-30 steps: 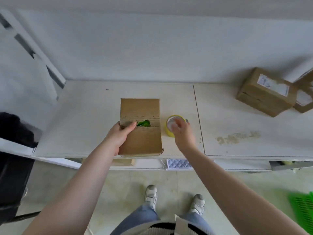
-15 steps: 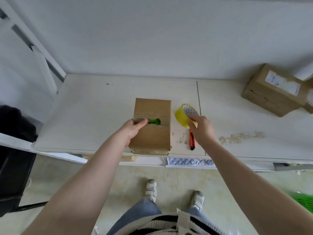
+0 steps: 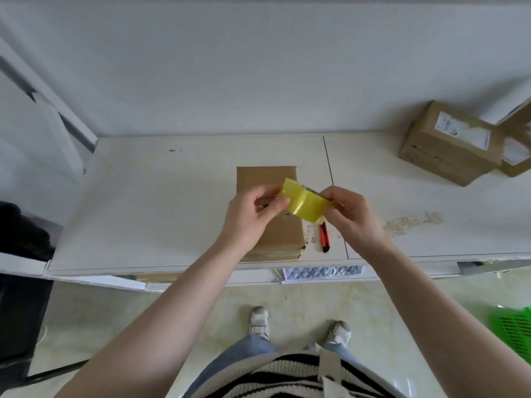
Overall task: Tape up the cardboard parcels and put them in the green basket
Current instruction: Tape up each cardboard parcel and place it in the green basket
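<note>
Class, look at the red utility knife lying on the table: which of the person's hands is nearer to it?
Right. The right hand holds the tape roll just above the red utility knife; the left hand is farther left, over the cardboard parcel.

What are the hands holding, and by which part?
Both grip the yellow tape roll above the parcel: right hand at its right side, left hand pinching its left edge.

A plain white wall [image 3: 258, 67] rises behind the cream bench [image 3: 143, 202], whose top shows a seam and a scuffed, stained patch [image 3: 413, 222]. Below lies a pale glossy tiled floor [image 3: 301, 300]. A dark object [image 3: 20, 282] stands at the left, under soft, even light.
</note>
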